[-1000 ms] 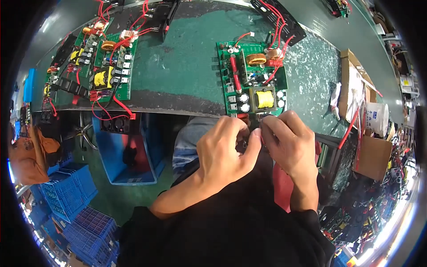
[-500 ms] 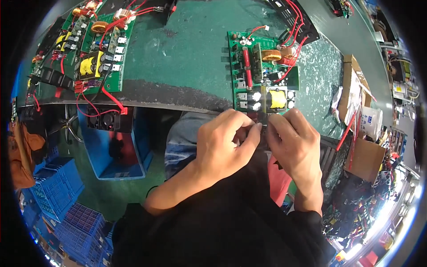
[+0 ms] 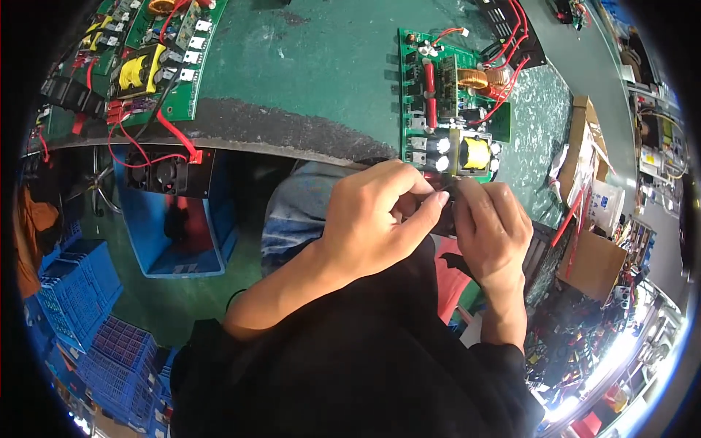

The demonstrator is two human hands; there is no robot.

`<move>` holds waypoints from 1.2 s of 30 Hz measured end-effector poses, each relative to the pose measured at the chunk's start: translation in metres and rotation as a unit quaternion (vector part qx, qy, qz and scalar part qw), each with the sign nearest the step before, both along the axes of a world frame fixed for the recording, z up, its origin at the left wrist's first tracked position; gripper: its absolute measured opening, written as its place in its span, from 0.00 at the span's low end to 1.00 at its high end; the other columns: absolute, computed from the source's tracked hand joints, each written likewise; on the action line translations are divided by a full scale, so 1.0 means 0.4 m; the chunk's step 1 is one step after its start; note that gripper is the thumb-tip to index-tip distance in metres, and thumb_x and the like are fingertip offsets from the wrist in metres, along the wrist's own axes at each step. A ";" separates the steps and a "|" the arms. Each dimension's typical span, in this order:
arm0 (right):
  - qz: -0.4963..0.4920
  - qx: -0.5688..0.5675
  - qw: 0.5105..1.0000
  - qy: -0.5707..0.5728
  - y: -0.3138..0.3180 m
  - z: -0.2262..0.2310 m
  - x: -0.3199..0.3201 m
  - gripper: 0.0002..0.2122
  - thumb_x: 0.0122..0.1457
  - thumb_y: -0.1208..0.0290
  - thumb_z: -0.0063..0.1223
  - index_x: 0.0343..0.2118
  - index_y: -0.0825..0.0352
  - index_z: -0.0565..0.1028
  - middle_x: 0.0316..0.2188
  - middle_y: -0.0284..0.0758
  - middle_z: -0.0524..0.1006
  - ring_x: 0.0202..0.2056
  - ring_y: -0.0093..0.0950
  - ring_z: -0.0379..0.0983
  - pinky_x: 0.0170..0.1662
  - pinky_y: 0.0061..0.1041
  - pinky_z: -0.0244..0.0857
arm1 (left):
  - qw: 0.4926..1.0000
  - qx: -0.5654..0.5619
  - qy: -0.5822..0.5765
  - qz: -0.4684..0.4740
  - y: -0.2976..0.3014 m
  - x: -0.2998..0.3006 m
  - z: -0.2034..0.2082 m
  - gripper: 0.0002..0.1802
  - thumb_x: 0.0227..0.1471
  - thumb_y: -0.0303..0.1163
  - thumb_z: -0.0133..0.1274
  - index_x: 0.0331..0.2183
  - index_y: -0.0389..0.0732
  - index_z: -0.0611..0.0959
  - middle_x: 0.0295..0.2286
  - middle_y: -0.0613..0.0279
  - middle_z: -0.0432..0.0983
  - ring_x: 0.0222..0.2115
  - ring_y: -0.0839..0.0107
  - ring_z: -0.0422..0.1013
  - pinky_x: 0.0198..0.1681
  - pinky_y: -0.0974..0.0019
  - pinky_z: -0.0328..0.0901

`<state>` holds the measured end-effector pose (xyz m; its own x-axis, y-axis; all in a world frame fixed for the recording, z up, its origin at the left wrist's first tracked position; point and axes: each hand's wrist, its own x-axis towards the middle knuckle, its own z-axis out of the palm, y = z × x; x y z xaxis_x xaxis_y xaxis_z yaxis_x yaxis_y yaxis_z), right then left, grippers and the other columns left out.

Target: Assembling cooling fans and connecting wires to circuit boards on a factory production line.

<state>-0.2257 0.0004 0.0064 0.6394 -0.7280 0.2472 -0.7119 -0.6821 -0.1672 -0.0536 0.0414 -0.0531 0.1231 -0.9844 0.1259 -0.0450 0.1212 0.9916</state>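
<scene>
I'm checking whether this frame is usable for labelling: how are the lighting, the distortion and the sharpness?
Head view: fisheye bends the green-topped workbench edge and leaves black corners; strong glare burns out the lower right rim; the left hand and right hand are evenly lit and fairly sharp, but the small dark part they pinch is shadowed and hard to read; the green circuit board with a yellow transformer is clear.
</scene>
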 end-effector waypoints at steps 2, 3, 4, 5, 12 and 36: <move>0.032 -0.028 0.999 0.027 -0.001 0.006 -0.001 0.14 0.44 0.84 0.63 0.36 0.68 0.78 0.27 0.34 0.73 0.25 0.30 0.73 0.29 0.29 0.68 | 1.000 -0.005 -0.005 -0.002 0.001 0.000 -0.001 0.08 0.50 0.25 0.63 0.25 0.33 0.80 0.21 0.65 0.73 0.18 0.85 0.67 0.20 0.76 0.59; 0.032 -0.027 0.999 0.027 0.001 0.008 0.001 0.14 0.44 0.84 0.63 0.36 0.68 0.78 0.27 0.34 0.73 0.25 0.30 0.73 0.29 0.29 0.68 | 1.000 0.003 -0.003 -0.003 0.002 0.001 -0.001 0.08 0.50 0.25 0.63 0.25 0.33 0.80 0.21 0.65 0.73 0.18 0.85 0.67 0.20 0.76 0.59; 0.039 -0.030 0.998 0.038 0.004 0.009 0.004 0.15 0.43 0.85 0.63 0.37 0.68 0.79 0.27 0.34 0.73 0.25 0.30 0.73 0.29 0.28 0.68 | 1.000 0.010 -0.002 -0.003 0.004 0.002 -0.001 0.08 0.51 0.25 0.63 0.26 0.33 0.80 0.21 0.65 0.73 0.18 0.85 0.67 0.20 0.76 0.59; 0.046 -0.034 0.997 0.051 0.006 0.011 0.004 0.15 0.43 0.85 0.63 0.37 0.69 0.79 0.28 0.34 0.73 0.25 0.30 0.73 0.29 0.28 0.68 | 1.000 0.009 -0.001 -0.005 0.004 0.001 -0.002 0.08 0.51 0.25 0.63 0.26 0.33 0.80 0.21 0.65 0.73 0.18 0.85 0.67 0.20 0.76 0.59; 0.015 -0.100 0.995 -0.021 0.024 -0.048 -0.003 0.14 0.45 0.85 0.63 0.37 0.69 0.80 0.28 0.34 0.75 0.25 0.29 0.73 0.30 0.27 0.69 | 1.000 -0.004 -0.005 0.003 0.004 -0.003 0.000 0.08 0.51 0.25 0.63 0.26 0.33 0.81 0.21 0.66 0.73 0.18 0.85 0.66 0.20 0.77 0.59; -0.357 0.132 0.898 0.218 -0.275 0.055 -0.366 0.14 0.49 0.66 0.62 0.29 0.76 0.79 0.26 0.53 0.79 0.31 0.48 0.78 0.37 0.41 0.69 | 0.990 0.015 -0.110 0.082 0.013 -0.021 0.030 0.09 0.49 0.29 0.64 0.25 0.40 0.78 0.18 0.65 0.72 0.14 0.76 0.67 0.17 0.70 0.60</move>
<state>-0.3722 -0.1096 0.0284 -0.0206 -0.9876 -0.1554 -0.9893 -0.0023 0.1459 -0.0620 0.0465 -0.0410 0.2538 -0.9573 0.1385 -0.2769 0.0653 0.9587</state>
